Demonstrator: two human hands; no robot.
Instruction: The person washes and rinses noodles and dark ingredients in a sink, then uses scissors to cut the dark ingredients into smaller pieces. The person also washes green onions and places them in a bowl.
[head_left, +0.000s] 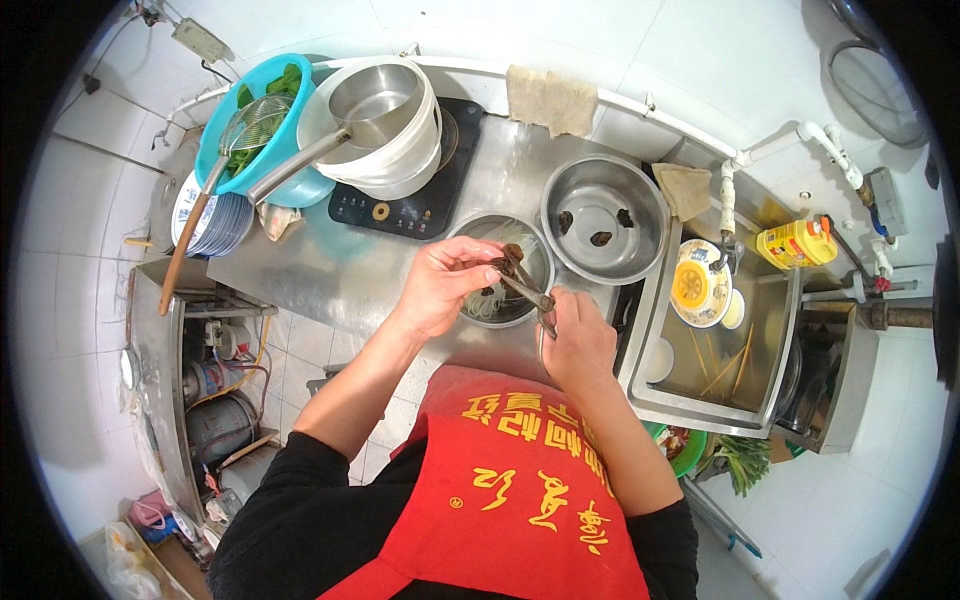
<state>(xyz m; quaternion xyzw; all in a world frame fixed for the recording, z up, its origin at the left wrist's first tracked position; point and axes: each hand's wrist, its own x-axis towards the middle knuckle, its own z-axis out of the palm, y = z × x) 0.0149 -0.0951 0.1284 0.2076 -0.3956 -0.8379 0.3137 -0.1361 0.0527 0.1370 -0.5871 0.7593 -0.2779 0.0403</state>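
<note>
My left hand (435, 285) pinches a dark brown, mushroom-like piece of food (513, 253) between thumb and fingers. In my right hand (579, 341) are metal scissors (534, 298), their blades at the held piece; how far apart the blades are is hard to make out. Both hands are above a steel basin (551, 259) that contains pale thin noodles (486, 305) in what looks like liquid. Just beyond it to the right, a larger steel basin (600, 195) has three dark pieces (601, 238) spread over its bottom.
Left on the steel counter (300, 274) are a white bucket (405, 176) under a saucepan (379, 101), an induction cooker (382, 215), a turquoise basin (217, 142) of leafy greens with a wire skimmer (259, 124), and stacked plates (217, 229). A sink (645, 367) holding dishes and chopsticks is at right.
</note>
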